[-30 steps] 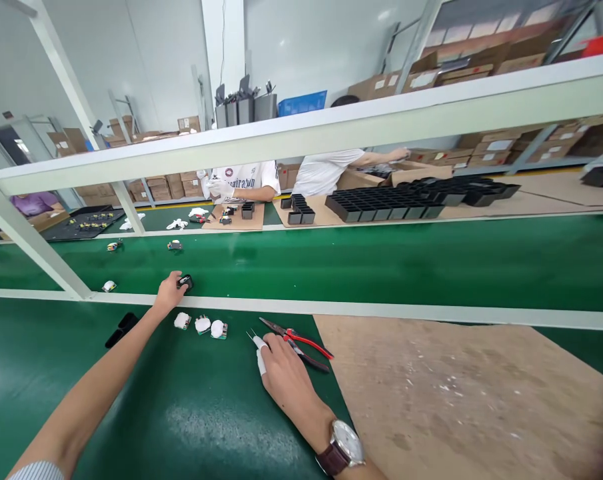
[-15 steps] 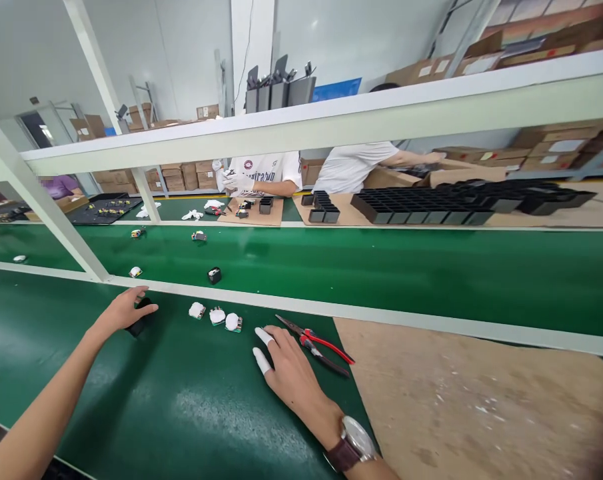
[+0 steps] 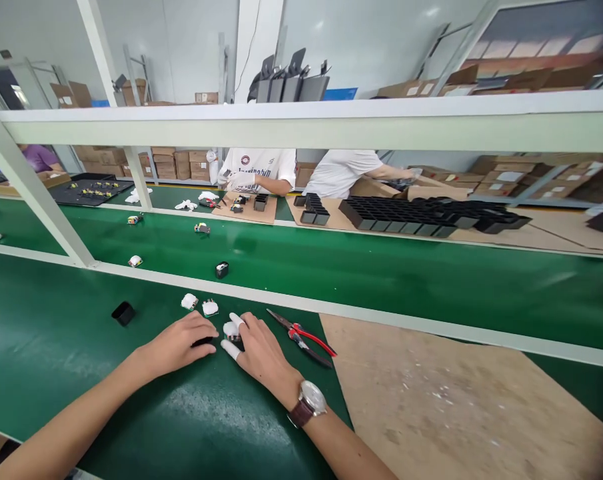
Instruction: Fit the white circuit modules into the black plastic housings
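Note:
My left hand (image 3: 184,343) is closed around a small black plastic case (image 3: 202,341), mostly hidden by the fingers. Facing it, my right hand (image 3: 261,350), with white finger cots on thumb and index finger, grips a small circuit board with a white top (image 3: 230,330). That board is at the green work surface, close to the left fingertips. Two similar white-topped boards (image 3: 189,301) lie just beyond the hands. An open black case (image 3: 122,313) rests tilted to the left. Red-and-black long-nose pliers (image 3: 301,337) lie right of my right hand.
A cardboard sheet (image 3: 431,393) covers the right side. Beyond a pale rail (image 3: 261,297) runs a green belt (image 3: 381,267) with a filled black case (image 3: 222,269) and several boards. A shelf beam (image 3: 306,130) crosses above. Co-workers (image 3: 261,170) sit opposite beside rows of black cases (image 3: 396,217).
My left hand has moved right with a black case, leaving another case behind. My right hand has moved left and closed on the nearest white-topped board. The camera view has shifted slightly.

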Demonstrator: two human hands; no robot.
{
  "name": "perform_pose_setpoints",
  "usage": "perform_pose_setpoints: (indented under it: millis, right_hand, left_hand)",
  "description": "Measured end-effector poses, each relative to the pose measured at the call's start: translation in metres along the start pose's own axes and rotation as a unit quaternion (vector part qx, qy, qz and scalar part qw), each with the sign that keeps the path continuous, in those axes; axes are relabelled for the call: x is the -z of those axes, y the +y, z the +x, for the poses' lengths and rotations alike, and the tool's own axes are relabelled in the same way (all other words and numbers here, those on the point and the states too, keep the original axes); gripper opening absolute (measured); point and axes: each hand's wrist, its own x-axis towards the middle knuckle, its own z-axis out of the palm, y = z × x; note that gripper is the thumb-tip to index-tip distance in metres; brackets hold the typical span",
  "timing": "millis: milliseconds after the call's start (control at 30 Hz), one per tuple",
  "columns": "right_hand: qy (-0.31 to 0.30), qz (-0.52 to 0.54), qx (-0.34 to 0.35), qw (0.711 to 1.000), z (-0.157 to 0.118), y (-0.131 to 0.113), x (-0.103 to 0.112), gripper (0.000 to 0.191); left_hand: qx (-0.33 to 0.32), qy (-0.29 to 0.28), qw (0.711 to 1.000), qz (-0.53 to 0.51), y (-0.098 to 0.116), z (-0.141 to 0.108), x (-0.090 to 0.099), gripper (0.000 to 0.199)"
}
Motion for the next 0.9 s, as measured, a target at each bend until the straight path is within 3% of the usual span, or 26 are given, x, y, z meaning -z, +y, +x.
perform_pose_setpoints:
  millis: [133, 267, 400, 567, 700, 900]
  right_hand:
    - [-0.013, 0.062, 0.008, 0.998, -0.028, 0.001, 0.015, 0.057]
    - [-0.028, 0.083, 0.065, 0.994, -0.037, 0.003, 0.018, 0.042]
    - [-0.012, 0.063, 0.039, 0.997, -0.044, 0.003, 0.014, 0.046]
    - [-0.05, 0.083, 0.064, 0.993, -0.052, 0.004, 0.024, 0.054]
    - [-0.054, 0.124, 0.06, 0.989, -0.054, 0.006, 0.03, 0.07]
    - [0.003, 0.139, 0.058, 0.989, -0.055, 0.003, 0.021, 0.054]
  left_hand:
    - [0.016, -0.014, 0.998, -0.053, -0.004, -0.006, -0.015, 0.046]
    - [0.033, -0.018, 0.994, -0.102, -0.013, -0.013, -0.023, 0.065]
    - [0.055, -0.023, 0.991, -0.121, -0.016, -0.023, -0.029, 0.087]
    - [0.071, -0.028, 0.989, -0.124, -0.014, -0.028, -0.031, 0.082]
    - [0.069, -0.042, 0.988, -0.13, -0.014, -0.028, -0.028, 0.089]
    - [0.045, -0.04, 0.991, -0.123, -0.011, -0.029, -0.034, 0.075]
